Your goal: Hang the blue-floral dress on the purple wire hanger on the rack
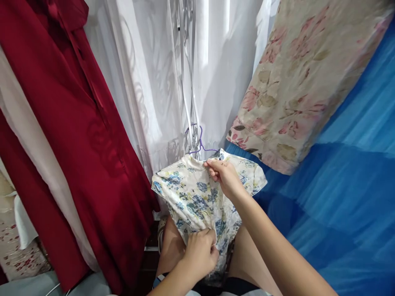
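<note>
Forearms: the right one (274,234) slants up from the lower right corner; the left one (174,279) comes in from the bottom edge, shorter in view.
Right hand: this hand (225,176) is narrow, thumb and fingers pinching the blouse (199,187) near the middle of its neckline.
Left hand: this hand (202,250) is closed too, fingers curled, gripping the front edge of the blouse lower down, below the right hand.
Blouse: pale with blue flowers and yellowish-green leaves, short sleeves spread to both sides; it hangs upright in front of the person, its lower part falling between the thighs (249,255).
Hanger: purple (201,137), rising out of the neck of the blouse, its arms running down into the neckline; the hook stands among white straps (186,102), and whether it is hung on them I cannot tell.
Straps: long and thin, hanging from the top edge in front of the curtain (222,74).
Curtain: white, in folds, behind the blouse and straps, with curly shadows on its left part.
Left side: a red dress (80,135), long and loose, with a pale cloth (40,148) showing between its red parts.
Right side: a beige cloth (284,90) with pink flowers, overlapping a blue cloth (345,185).
Below: a light shoe (161,232), partly hidden beside the left thigh.
</note>
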{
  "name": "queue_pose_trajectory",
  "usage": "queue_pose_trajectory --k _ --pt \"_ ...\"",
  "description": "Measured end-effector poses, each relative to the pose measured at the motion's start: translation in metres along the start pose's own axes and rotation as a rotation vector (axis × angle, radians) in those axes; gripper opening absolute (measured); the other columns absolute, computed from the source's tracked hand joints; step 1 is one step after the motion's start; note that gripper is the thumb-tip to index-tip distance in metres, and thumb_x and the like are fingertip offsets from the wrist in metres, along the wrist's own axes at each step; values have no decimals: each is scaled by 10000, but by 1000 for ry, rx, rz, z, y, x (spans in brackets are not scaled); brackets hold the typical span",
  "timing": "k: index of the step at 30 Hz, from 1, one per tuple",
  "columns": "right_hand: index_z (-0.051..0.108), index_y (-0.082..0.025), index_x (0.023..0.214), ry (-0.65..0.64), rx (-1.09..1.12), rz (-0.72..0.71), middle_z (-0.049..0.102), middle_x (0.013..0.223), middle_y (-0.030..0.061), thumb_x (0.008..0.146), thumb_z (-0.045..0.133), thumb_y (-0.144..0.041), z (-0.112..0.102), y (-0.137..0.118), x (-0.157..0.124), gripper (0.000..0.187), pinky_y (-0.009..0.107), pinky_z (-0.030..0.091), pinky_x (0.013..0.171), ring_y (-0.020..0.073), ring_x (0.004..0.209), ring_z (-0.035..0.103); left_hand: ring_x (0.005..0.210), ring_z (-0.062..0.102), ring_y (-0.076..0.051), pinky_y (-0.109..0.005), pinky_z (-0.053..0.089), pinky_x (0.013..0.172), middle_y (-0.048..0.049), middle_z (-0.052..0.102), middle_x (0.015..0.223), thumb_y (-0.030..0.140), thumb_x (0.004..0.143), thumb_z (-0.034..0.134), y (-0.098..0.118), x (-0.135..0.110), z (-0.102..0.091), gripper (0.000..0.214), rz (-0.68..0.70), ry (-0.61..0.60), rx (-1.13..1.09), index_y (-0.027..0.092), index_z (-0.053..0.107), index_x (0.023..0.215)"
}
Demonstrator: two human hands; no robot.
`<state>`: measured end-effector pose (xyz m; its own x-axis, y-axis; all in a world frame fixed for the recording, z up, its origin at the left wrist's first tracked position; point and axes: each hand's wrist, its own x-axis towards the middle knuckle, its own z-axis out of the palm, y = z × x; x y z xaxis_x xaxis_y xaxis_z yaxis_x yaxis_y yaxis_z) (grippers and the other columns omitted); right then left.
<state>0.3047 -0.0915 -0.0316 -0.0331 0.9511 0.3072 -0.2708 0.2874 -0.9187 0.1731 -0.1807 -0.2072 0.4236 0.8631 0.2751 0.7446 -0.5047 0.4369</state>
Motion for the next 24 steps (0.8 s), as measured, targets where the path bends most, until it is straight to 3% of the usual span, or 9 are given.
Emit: queue_pose_trajectory --k 3,9,10,12,14,17,21,24 --pt "652 -145 706 -20 -45 -15 491 482 -39 789 668 -395 -2 9 -13 264 216 212 440 71 441 355 715 615 -177 -273 418 636 -22 679 806 117 807 559 -11 8 -19 111 20 107 -163 213 613 813" --pt "609 -160 672 -51 -155 -43 477 437 -51 822 643 -395 -2 22 -35 281 222 218 437 72 400 351 998 614 -199 -333 482 873 -79 649 1097 180 938 522 -4 52 -111 219 218 691 -258 215 618 1132" --pt "603 -162 673 -63 -160 -36 475 439 -53 827 640 -399 -2 23 -36 284 223 219 437 73 399 354 1088 592 -211 -347 475 914 -86 630 1181 180 944 520 0 60 -125 262 278 715 -234 225 609 1187" --pt "592 -167 677 -83 -167 -49 473 447 -55 836 637 -400 -3 24 -37 286 224 230 441 77 404 367 1196 548 -218 -361 460 965 -83 598 1282 174 959 501 8 76 -145 322 396 651 -204 241 585 1262" --pt "575 -171 664 -81 -188 -114 478 460 -52 850 627 -384 -3 20 -37 288 227 257 456 82 424 385 1146 575 -202 -348 467 948 -73 634 1212 173 977 468 13 90 -154 291 467 542 -199 235 610 1224" --pt "584 -173 684 -56 -260 -217 501 487 -42 867 613 -363 -3 13 -32 265 233 294 482 93 459 411 945 616 -180 -316 483 848 -59 653 983 210 985 470 14 104 -158 196 465 493 -179 202 659 1037" --pt "591 -178 714 -16 -287 -250 509 506 -33 856 611 -401 2 18 -17 265 245 311 480 114 473 430 853 597 -168 -293 465 785 -51 620 892 216 975 497 13 113 -164 151 460 539 -113 180 631 917" --pt "561 -190 710 54 -301 -254 490 513 -37 834 605 -423 8 34 -8 268 251 316 473 120 466 420 852 594 -166 -284 462 783 -49 618 879 201 970 498 18 121 -178 145 481 673 -98 175 612 884"
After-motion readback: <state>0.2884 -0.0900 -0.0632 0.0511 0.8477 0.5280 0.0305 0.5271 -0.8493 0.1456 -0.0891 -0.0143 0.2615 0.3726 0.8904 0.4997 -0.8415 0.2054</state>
